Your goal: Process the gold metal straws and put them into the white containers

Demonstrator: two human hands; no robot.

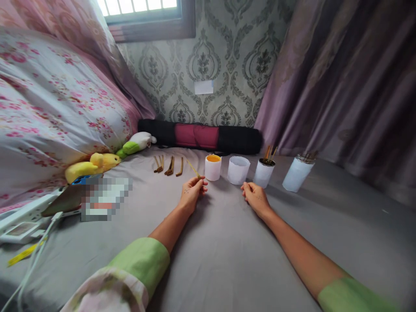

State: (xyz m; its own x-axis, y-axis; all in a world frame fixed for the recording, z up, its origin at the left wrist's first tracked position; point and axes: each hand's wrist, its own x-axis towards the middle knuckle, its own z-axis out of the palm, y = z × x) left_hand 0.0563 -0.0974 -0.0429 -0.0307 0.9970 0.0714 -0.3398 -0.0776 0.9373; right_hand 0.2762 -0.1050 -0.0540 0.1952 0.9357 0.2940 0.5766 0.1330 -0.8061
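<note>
My left hand [194,193] is pinched around the lower end of a thin yellowish stick [193,168], which slants up and to the left. Just beyond that hand stands a white cup [212,170] with an orange inside. My right hand [255,197] is closed near a frosted white cup [238,170]; whether its fingers hold anything is hidden. Behind the right hand, a white-wrapped can [264,174] has several thin sticks [268,152] standing in it. Left of my left hand lie several brownish-gold sticks with bent ends [169,167], in small groups.
A second white-wrapped can [297,174] appears tilted at the right, with dark ends at its top. A black and maroon roll [196,136] lies along the wall. Plush toys [92,166], a power strip [30,212] and white cables [35,258] are on the left, beside a blurred-out patch.
</note>
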